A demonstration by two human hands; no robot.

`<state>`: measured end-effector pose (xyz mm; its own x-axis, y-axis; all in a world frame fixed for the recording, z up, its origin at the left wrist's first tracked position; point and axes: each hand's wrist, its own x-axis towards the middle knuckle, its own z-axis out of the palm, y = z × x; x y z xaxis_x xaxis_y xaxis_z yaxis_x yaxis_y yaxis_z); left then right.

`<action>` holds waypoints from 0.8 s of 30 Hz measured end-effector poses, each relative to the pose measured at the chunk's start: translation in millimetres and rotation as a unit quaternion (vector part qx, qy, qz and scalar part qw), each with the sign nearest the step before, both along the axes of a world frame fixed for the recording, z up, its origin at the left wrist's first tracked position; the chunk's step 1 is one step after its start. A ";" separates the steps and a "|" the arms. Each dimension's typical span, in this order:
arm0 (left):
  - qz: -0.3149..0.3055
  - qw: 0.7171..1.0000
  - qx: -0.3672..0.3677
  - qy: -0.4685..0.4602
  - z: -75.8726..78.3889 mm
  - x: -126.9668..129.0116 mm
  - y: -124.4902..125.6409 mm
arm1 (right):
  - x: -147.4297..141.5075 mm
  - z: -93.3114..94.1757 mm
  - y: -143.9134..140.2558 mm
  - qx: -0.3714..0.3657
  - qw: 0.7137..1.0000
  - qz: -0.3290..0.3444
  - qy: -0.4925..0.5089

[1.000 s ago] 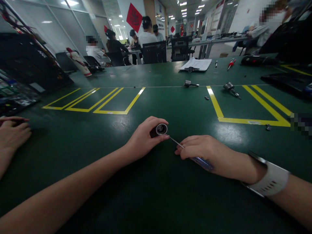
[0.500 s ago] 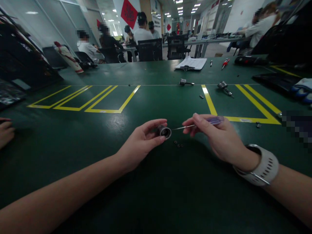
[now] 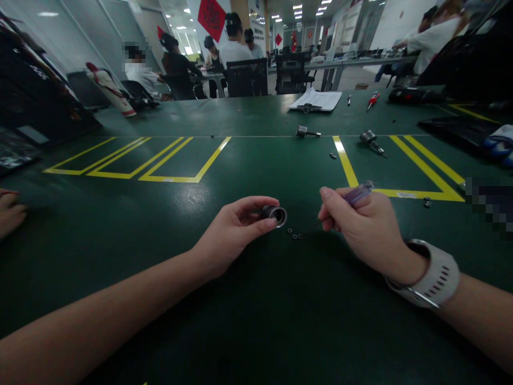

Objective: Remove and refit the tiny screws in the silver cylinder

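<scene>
Between thumb and fingers, my left hand (image 3: pixel 236 230) holds a short hollow metal cylinder (image 3: pixel 281 216), its open end facing right. My right hand (image 3: pixel 360 224) is closed around the clear purple handle of a screwdriver (image 3: pixel 359 193). The thin shaft points down and left, dark and hard to make out against the table. Its tip is near several small dark rings (image 3: pixel 295 236), which look like nuts or tiny bearings, lying on the green table just right of the cylinder. The screwdriver is apart from the cylinder.
Two metal parts with shafts, one left (image 3: pixel 308 131) and one right (image 3: pixel 372 142), lie farther back. Small rings (image 3: pixel 428 202) sit by the yellow tape (image 3: pixel 417 194). A clipboard with papers (image 3: pixel 316 100) and a red screwdriver (image 3: pixel 373 100) are behind. Another person's hand (image 3: pixel 11 213) shows at left.
My right hand has drawn back to the right, taking the screwdriver away from the cylinder's mouth and tipping its shaft downward. My left hand and the cylinder have shifted slightly right.
</scene>
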<state>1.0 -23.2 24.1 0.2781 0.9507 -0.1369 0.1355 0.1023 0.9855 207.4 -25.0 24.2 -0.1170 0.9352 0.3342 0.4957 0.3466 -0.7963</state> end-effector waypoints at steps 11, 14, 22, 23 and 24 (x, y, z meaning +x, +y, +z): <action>0.003 0.998 -0.042 -0.037 0.3 -0.9 -2.7 | -5.0 -4.8 7.3 -0.134 0.983 -0.018 0.121; 0.012 0.998 -0.041 -0.041 1.4 -1.1 -2.7 | -4.9 -9.2 13.0 -0.230 0.936 -0.030 0.266; 0.033 0.998 -0.025 -0.038 2.4 -0.7 -2.3 | -6.9 -1.0 4.8 -0.177 0.904 0.041 0.386; 0.035 0.998 -0.023 -0.038 2.5 -0.3 -2.4 | -7.2 -0.3 2.1 -0.140 0.917 0.061 0.369; 0.037 0.998 -0.020 -0.039 2.5 0.1 -2.5 | -7.5 0.3 -0.8 -0.098 0.933 0.078 0.338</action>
